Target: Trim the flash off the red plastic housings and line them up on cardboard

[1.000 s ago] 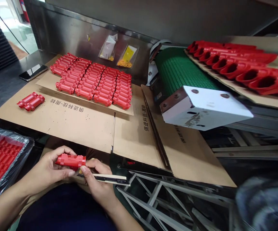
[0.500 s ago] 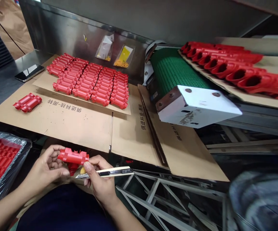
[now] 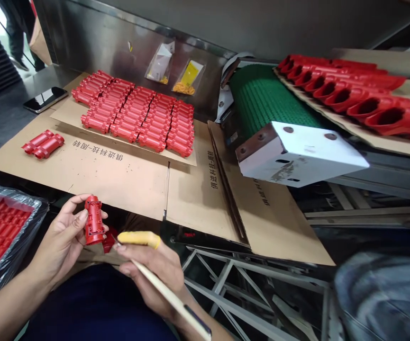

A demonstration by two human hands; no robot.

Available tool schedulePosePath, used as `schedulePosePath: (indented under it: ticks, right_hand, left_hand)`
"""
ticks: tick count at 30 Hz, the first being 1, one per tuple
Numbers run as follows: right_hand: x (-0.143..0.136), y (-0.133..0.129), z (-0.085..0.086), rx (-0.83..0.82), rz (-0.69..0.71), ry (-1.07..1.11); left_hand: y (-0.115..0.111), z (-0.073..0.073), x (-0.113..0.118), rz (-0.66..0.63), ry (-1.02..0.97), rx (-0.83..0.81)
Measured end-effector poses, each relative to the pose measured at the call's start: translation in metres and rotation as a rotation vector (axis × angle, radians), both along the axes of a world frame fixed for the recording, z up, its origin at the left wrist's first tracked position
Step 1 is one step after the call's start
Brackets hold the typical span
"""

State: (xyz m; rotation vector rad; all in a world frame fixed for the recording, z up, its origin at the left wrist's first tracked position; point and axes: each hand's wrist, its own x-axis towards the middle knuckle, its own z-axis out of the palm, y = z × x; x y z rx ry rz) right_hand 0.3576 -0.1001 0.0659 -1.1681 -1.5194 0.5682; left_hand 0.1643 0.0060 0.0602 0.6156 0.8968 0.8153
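Big brown cardboard [image 3: 126, 180] covers a lot of the bench, and on a smaller cardboard sheet [image 3: 68, 115] sits the main batch: a grid of ribbed red plastic tubes [image 3: 133, 113], lined up pretty neatly. Lower left there's a plastic-lined bin [image 3: 41, 203] with loads more packed in. Honestly can't tell which lot is finished and which is waiting, so no real tally from me. Two loose tubes [image 3: 43, 143] lie side by side on the cardboard; could be either too. The one being worked, partway done I'd guess, is a single red tube [image 3: 94, 220] by the cardboard's near edge, gripped in the left hand's [image 3: 62, 232] fingers. The right hand [image 3: 158, 270] has its fingers closed round a cream-handled utility knife [image 3: 169, 296], tip near the tube, seemingly not touching. One finger wears a yellow finger cot [image 3: 139, 238].
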Motion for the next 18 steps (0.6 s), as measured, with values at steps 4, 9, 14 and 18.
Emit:
schedulePosePath:
  ticks: [4,9,14,18]
  right_hand:
    - [-0.006,0.003,-0.003,0.127,0.072,-0.013]
    - [-0.01,0.011,-0.014,0.148,0.067,0.064]
    - [-0.009,0.018,-0.016,0.215,0.122,0.029]
    - [-0.01,0.024,-0.016,0.228,0.208,0.038]
  left_hand:
    - [-0.004,-0.003,0.002,0.006,0.003,0.005]
    - [-0.005,-0.001,0.002,0.014,-0.039,-0.029]
    - [0.0,0.001,0.0,-0.044,-0.024,-0.099]
    - [0.002,0.002,0.004,-0.129,-0.009,-0.161]
